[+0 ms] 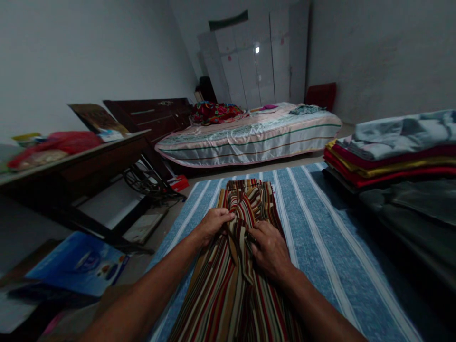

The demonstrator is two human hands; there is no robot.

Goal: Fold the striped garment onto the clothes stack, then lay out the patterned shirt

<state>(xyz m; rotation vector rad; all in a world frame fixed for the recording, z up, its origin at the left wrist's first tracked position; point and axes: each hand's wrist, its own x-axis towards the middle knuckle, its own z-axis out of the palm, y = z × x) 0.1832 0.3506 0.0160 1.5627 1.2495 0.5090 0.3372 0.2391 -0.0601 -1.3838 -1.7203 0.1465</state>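
A striped garment [228,294] in brown, red, cream and black lies lengthwise on a blue cloth with white stripes [309,228]. Its kind is not plain; the far end looks like a gathered waistband. My left hand [215,223] pinches the fabric near the middle, thumb and fingers pressed together. Just to the right, my right hand [270,249] grips another fold with its fingers curled into the cloth. Between both hands the fabric is bunched and wrinkled, while the nearer part runs toward me and out of the frame.
Folded clothes [395,156] are stacked on the right, beside dark folded fabric [420,213]. A wooden table [107,152] with a red bag [67,145] stands left, above a blue box [80,263]. Beyond is a bed [249,142], with a wardrobe [249,61] behind.
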